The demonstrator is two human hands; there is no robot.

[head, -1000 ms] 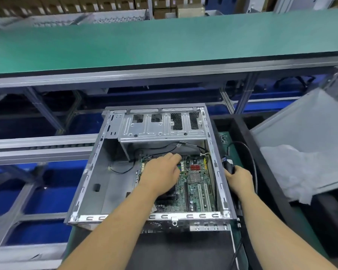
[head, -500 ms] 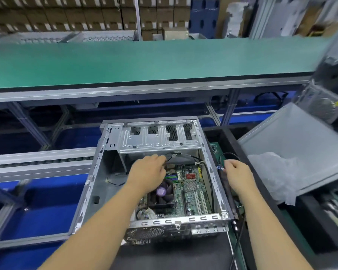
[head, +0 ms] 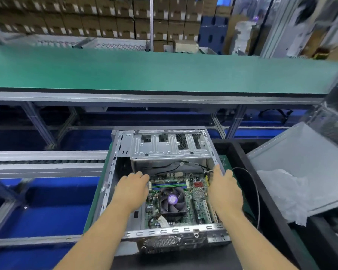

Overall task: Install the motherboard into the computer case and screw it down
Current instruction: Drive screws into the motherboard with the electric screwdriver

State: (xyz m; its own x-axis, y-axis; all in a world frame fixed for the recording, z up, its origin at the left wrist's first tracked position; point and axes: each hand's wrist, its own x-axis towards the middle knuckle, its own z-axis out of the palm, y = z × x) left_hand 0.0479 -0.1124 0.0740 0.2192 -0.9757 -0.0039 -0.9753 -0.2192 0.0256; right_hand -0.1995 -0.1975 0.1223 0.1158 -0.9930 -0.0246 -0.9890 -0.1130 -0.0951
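An open silver computer case point(head: 172, 230) lies flat in front of me, its drive cage point(head: 170, 149) at the far end. The green motherboard point(head: 199, 193) sits inside it, with a black CPU fan point(head: 172, 199) in the middle. My left hand point(head: 132, 189) rests with straight fingers at the board's far left edge, inside the case. My right hand point(head: 222, 190) lies with straight fingers along the case's right wall, beside the board's right edge. Neither hand visibly holds a tool or a screw.
A black cable point(head: 258, 193) loops just right of the case. Further right a grey case panel point(head: 300, 162) leans with white plastic wrap point(head: 281, 191) on it. A green conveyor belt point(head: 164, 73) runs across behind; a roller rail point(head: 47, 162) lies to the left.
My left hand moved off the middle of the board to its left edge, uncovering the fan. My right hand came from outside the case onto its right wall. The view tilted up.
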